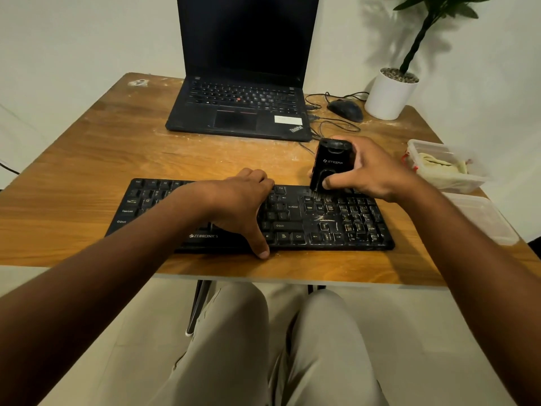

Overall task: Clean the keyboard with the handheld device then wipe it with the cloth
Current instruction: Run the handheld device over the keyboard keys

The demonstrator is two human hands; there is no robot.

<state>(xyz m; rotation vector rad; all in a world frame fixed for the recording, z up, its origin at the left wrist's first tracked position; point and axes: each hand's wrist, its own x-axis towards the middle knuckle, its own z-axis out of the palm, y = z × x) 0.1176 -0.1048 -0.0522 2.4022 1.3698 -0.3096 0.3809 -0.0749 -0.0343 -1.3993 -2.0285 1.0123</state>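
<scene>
A black keyboard [322, 227] lies along the near edge of the wooden table [96, 159], with pale dust on its right-hand keys. My right hand [371, 168] grips a black handheld device [332, 164], held upright with its lower end at the keyboard's top right corner. My left hand [240, 203] rests across the middle of the keyboard, fingers over its far edge and thumb on the near edge. A yellowish cloth [439, 165] lies in a clear plastic box [456, 183] at the right.
An open black laptop [240, 112] stands behind the keyboard. A wired mouse [345, 110] and its cables lie to the laptop's right, beside a potted plant in a white pot [388, 96]. A clear lid [483, 218] lies at the table's right edge.
</scene>
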